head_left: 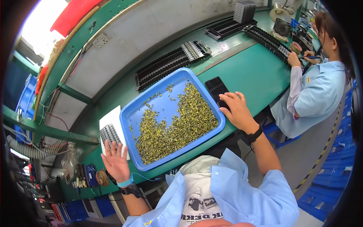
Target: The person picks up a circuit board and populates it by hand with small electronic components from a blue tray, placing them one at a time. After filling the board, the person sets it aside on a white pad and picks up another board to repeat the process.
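A blue plastic tray (pixel 126 145) rests on the green bench in front of me, with many small yellow-and-dark cylindrical parts (pixel 177 126) heaped over its floor. My left hand (pixel 115 160) is raised near the tray's left edge, palm showing and fingers spread, with nothing in it. Beside it lies a white board (pixel 112 118) carrying rows of small grey pieces (pixel 109 135). My right hand (pixel 238 110) is at the tray's right edge, its fingers stretched toward a black smartphone (pixel 217 89); whether the fingertips touch the phone I cannot tell. That hand holds nothing visible.
Black slotted racks (pixel 160 68) stand behind the tray, one partly filled with silvery pieces (pixel 193 50). More racks (pixel 227 28) run along the wall. A co-worker in a light blue shirt (pixel 321 94) sits at right, hands over a rack (pixel 270 42). Green shelf posts (pixel 49 125) rise at left.
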### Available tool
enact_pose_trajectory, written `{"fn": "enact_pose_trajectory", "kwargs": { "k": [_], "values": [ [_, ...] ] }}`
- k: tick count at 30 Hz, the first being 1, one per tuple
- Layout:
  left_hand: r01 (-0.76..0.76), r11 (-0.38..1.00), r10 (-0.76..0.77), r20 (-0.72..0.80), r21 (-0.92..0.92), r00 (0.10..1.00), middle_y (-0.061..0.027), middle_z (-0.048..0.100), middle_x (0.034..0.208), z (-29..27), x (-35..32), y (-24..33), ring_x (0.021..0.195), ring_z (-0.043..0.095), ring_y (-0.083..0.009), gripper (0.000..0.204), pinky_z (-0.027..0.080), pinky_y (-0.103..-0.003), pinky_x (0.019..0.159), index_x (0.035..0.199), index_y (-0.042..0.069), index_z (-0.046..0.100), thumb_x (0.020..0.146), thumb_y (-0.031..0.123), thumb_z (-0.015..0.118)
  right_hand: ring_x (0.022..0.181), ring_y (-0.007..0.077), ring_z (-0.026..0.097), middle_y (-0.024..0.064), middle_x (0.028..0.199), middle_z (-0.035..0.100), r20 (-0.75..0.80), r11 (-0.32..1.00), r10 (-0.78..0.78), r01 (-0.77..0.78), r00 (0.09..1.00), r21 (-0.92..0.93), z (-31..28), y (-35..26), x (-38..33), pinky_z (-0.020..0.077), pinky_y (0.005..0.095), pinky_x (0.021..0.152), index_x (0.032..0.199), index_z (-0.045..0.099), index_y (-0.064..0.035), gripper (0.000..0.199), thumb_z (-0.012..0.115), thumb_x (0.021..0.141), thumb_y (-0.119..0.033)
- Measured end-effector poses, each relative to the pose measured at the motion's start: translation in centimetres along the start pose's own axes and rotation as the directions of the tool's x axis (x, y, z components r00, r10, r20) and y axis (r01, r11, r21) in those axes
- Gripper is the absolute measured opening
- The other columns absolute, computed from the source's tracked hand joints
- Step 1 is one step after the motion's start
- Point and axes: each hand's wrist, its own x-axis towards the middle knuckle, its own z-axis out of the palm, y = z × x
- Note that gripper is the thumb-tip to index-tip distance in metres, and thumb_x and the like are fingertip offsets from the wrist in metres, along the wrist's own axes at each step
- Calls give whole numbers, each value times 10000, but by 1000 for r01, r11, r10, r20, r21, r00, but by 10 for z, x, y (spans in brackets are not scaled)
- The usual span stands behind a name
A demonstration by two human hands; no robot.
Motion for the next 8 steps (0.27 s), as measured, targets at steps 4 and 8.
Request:
{"fn": "enact_pose_trajectory", "kwargs": {
  "k": [4,8],
  "values": [
    [-101,648,390,-215,755,895,-166,555,1517,-37,19,17,1378,567,-296,615,412,-481,1209,1645,80,353,1117,332,543,1279,357,589,154,1327,669,-137,973,161,-134,977,190,-9,12,3,393,473,1145,1352,624,-30,427,719,994,-242],
    [200,-239,266,-134,950,955,-203,426,1645,-130,54,-8,1562,353,-338,873,249,-427,1311,1689,121,272,996,380,735,1265,353,599,194,1327,661,-100,922,380,-368,919,118,13,26,3,406,472,1130,1379,622,-47,523,776,948,-302]
  ]
}}
